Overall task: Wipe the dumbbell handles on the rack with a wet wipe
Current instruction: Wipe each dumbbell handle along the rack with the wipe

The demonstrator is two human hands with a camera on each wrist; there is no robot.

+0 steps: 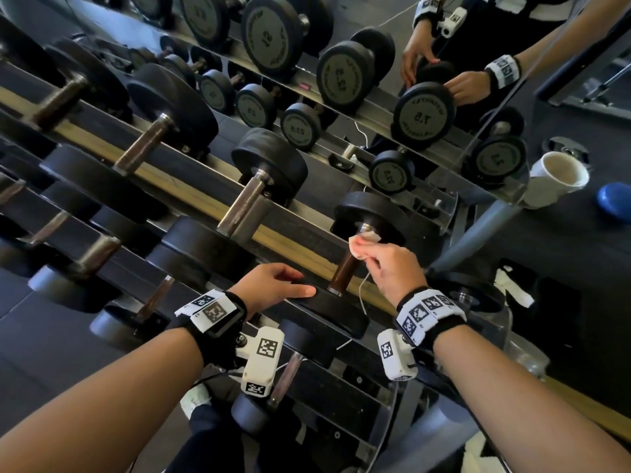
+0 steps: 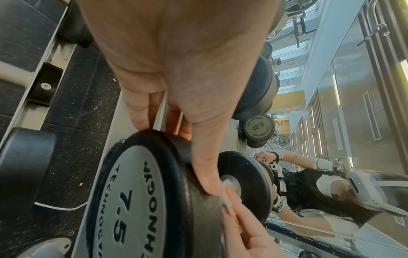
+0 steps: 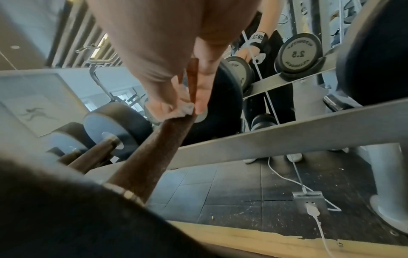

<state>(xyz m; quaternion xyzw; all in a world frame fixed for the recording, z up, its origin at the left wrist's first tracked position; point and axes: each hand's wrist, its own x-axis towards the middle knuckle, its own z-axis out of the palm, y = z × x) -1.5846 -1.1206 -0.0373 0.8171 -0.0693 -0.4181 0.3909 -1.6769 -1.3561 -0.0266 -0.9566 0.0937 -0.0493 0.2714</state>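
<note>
The 7.5 dumbbell (image 1: pixel 345 264) lies on the top rail of the rack (image 1: pixel 300 249), last in the row at its right end. Its long axis runs across the rail: the near head (image 1: pixel 338 303) points toward the person and the far head (image 1: pixel 370 216) toward the mirror (image 1: pixel 392 107) behind the rack. The handle (image 1: pixel 345 273) between them is brown and rusty-looking, tilted slightly up toward the far head.

The right hand (image 1: pixel 392 268) holds a crumpled wet wipe (image 1: pixel 362 245), pinched between thumb and curled fingers and pressed onto the far part of the handle, just beside the far head. In the right wrist view the wipe (image 3: pixel 184 109) is bunched against the handle (image 3: pixel 161 148) where the fingertips (image 3: pixel 200 106) meet it.

The left hand (image 1: pixel 273 286) rests on the rim of the near head, fingers straight and laid over its top, gripping nothing. The left wrist view shows those fingers (image 2: pixel 205 165) flat across the black rim of the near head (image 2: pixel 141 197), whose face reads 7.5.

Left of this dumbbell on the same rail sits a larger dumbbell (image 1: pixel 246 199), near but not touching. To the right the rail ends at the grey rack upright (image 1: pixel 478 227), with a white cup (image 1: pixel 556 177) beyond it. A white cable (image 1: pixel 363 288) hangs just beside the handle under the right hand. The near part of the handle, between wipe and near head, is bare.
</note>
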